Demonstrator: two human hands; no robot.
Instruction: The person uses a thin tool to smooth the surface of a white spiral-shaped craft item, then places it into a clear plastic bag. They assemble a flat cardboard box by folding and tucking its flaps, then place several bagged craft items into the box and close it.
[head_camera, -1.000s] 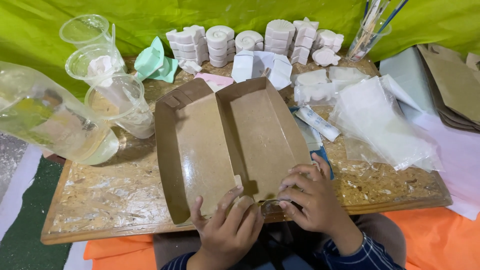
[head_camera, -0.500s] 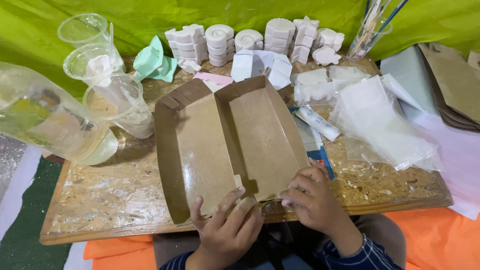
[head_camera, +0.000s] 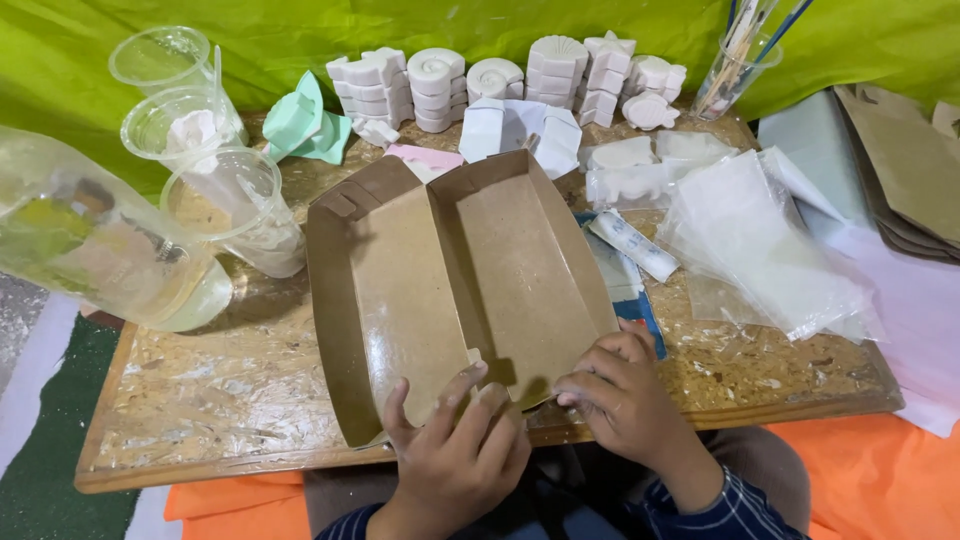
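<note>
Head view. A brown cardboard tray, matte and stiff, folded into two shallow troughs split by a central ridge, lies open and bare on the surface, a varnished chipboard with a flecked, glossy grain. The left hand rests at the tray's near edge, fingers spread and pressing the near flap of the left trough. The right hand curls over the near corner of the right trough, fingertips gripping its rim.

Left of the tray stand three clear plastic cups; the middle one holds a white lump, the nearest a pale residue. Beyond them, further left, a large clear plastic bottle lies on its side with liquid inside.

Behind the tray, stacks of white plaster casts, shell-shaped and block-shaped, chalky in texture, line a green cloth. A mint-green mould sits behind the tray's left corner. Right of the tray lie crinkled transparent bags; behind these, a clear cup of brushes; further right, brown paper bags.
</note>
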